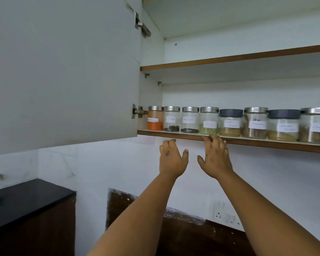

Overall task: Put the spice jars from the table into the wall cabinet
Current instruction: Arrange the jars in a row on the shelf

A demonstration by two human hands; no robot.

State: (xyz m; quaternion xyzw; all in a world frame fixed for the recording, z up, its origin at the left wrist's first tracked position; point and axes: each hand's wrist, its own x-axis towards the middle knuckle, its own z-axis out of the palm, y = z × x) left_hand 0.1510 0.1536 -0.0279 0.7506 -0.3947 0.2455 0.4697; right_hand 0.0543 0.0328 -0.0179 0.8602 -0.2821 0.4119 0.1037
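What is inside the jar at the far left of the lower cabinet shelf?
The leftmost jar holds an orange powder filling roughly its lower part, with orange dusting the glass above. A white label covers part of the contents; its writing is too blurred to read. The steel lid hides the top.

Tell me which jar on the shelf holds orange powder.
The leftmost jar, beside the cabinet door hinge: steel lid, orange contents. The other jars in the row hold dark, green or brown spices.

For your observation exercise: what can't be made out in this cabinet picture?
- Jar labels: head view, writing too blurred to read.
- Rightmost jar: cut off by the right edge.
- Upper shelf: its top is hidden, seen from below.
- Right hand: fingertips at the lower shelf edge; contact unclear.
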